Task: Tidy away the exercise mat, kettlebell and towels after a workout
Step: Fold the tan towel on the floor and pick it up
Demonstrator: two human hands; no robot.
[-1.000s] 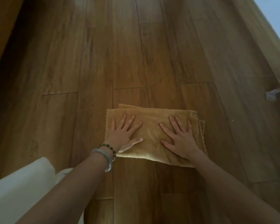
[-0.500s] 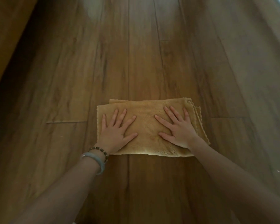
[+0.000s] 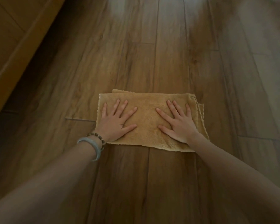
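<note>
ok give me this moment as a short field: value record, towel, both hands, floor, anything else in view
towel: tan towel, folded into a rectangle, flat on the floor, layered edges showing at its right end
left hand: left hand flat on the towel's left half, fingers spread and straight
right hand: right hand flat on the towel's right half, fingers spread and straight
wrist: pale bangle and beaded bracelet on the left wrist
floor: wooden plank floor
upper left: slanted wooden board, what it belongs to unclear
mat, kettlebell: not in view
</note>
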